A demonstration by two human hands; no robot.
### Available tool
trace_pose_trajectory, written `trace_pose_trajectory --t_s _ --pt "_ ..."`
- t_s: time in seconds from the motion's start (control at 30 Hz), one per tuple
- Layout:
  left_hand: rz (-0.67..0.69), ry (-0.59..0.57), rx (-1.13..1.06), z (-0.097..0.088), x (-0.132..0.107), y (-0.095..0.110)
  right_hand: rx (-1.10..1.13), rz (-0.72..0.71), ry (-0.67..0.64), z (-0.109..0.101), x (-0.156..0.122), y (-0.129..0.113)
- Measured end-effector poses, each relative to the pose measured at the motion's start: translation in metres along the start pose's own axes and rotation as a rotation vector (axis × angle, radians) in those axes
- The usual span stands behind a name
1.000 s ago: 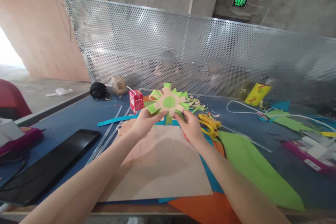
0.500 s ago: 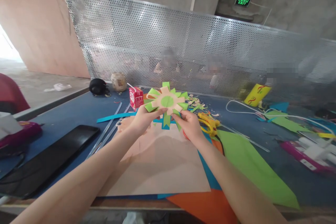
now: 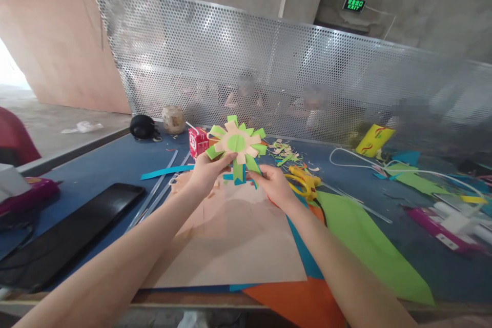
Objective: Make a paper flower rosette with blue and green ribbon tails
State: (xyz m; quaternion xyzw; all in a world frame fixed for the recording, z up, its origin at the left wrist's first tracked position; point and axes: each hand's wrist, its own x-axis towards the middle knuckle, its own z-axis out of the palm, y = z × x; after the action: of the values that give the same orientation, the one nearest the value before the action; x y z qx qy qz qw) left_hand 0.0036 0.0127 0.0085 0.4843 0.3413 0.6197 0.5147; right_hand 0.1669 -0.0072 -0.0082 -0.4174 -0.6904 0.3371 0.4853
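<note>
A paper flower (image 3: 225, 147) with a round green centre, cream petals and pointed green petals is held up above the table. Green strips backed with blue hang from its lower edge. My left hand (image 3: 207, 171) pinches the flower at its lower left, thumb on the front; the other fingers are mostly hidden behind. My right hand (image 3: 277, 187) has its thumb and fingers closed on the right hanging strip (image 3: 252, 165), near its lower part. Below both hands lies a large cream paper sheet (image 3: 246, 246).
Yellow scissors or a similar yellow-handled tool (image 3: 305, 184) lies right of my right hand, beside green paper (image 3: 369, 236). Paper scraps (image 3: 284, 151), a red drink carton (image 3: 198, 142), a black phone-like slab (image 3: 77, 233) and clear sticks (image 3: 157, 189) surround the work. A perforated metal screen (image 3: 215, 56) stands behind.
The flower has shifted slightly left and up and turned a little. My right hand now grips farther down the right strip, away from the petals. My left hand keeps its pinch.
</note>
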Motion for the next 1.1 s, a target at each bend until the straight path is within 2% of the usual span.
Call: trace_pose_trajectory --t_s 0.4,0.83,1.1 --pt "0.021 -0.012 0.066 0.0002 -0.0009 0.0019 -0.08 0.011 0.029 0.0036 0.0003 -0.0029" --pt "0.133 -0.01 0.251 0.0007 -0.001 0.0056 -0.03 0.068 -0.044 0.0065 -0.0009 0.0042" --pt "0.127 -0.053 0.287 0.0045 -0.0051 0.0055 -0.023 0.064 0.008 0.0069 0.0008 0.004"
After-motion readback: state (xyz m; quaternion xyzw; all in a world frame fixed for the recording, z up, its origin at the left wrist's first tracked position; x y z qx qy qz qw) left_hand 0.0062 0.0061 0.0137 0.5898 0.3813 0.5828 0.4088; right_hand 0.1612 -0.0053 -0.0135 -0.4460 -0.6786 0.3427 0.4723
